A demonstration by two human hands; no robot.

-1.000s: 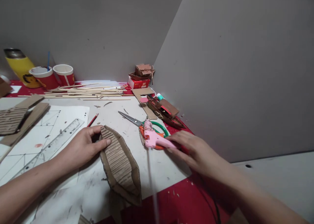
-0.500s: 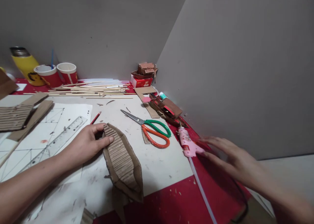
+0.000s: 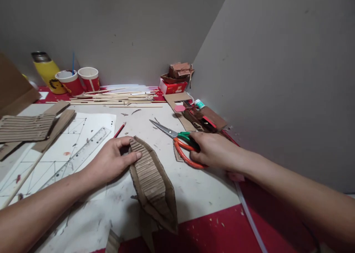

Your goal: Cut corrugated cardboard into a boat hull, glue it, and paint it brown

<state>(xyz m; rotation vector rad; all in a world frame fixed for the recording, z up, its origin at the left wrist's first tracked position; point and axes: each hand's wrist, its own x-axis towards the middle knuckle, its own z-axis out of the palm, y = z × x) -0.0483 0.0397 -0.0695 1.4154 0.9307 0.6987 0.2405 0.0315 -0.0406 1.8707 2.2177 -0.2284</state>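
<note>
Between the thumb and fingers of my left hand [image 3: 119,157] is the upper end of a boat-shaped cardboard piece [image 3: 151,177]. Its raised rim surrounds a ridged, corrugated middle, and it tilts towards me. My right hand [image 3: 208,147] grips the handles of the scissors [image 3: 177,138], one loop green and the other orange. The blades are closed and point to the upper left over the white paper. Under the scissors lies a small cardboard scrap [image 3: 178,154]. Most of the pink glue gun [image 3: 235,176] is hidden by my right forearm; its glue stick [image 3: 251,216] trails towards me.
A clear ruler [image 3: 80,153] and a red pencil [image 3: 119,130] lie left on the drawn sheet, near cardboard strips [image 3: 26,127]. Wooden sticks [image 3: 116,98], red cups [image 3: 89,81] and a yellow bottle [image 3: 47,73] line the back wall. Brown cardboard models [image 3: 205,118] stand right.
My right hand has moved left from beside the glue gun and taken hold of the scissors' handles. My left hand still holds the cardboard piece. The view has shifted slightly.
</note>
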